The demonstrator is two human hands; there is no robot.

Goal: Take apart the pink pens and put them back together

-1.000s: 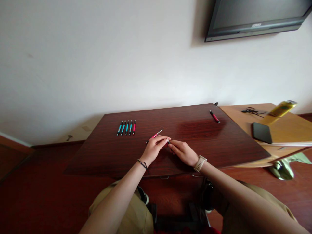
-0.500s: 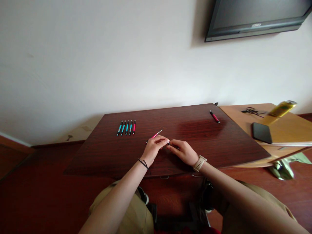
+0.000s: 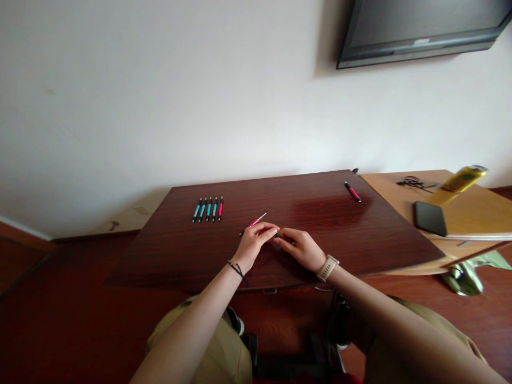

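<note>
My left hand (image 3: 253, 244) and my right hand (image 3: 301, 249) meet over the near middle of the dark table (image 3: 320, 213). Pinched between their fingertips is a small black pen part (image 3: 278, 234), mostly covered by the fingers. Just beyond my left hand lies a pink pen body (image 3: 256, 220) with a thin silvery end pointing away to the right; my fingers hide some of it. Farther left, several blue pens (image 3: 208, 209) and one pink pen (image 3: 220, 209) lie side by side. Another pink pen (image 3: 352, 192) rests alone at the far right.
A wooden side table (image 3: 480, 208) adjoins on the right, bearing a black phone (image 3: 430, 217), a dark cable (image 3: 415, 183) and a yellow can (image 3: 464, 178). The wall (image 3: 240, 106) rises behind the table, with a television (image 3: 424, 32) mounted at upper right.
My left fingertips have shifted very slightly to the right over the small black pen part. Both hands otherwise keep their place, and the pens on the table have not moved.
</note>
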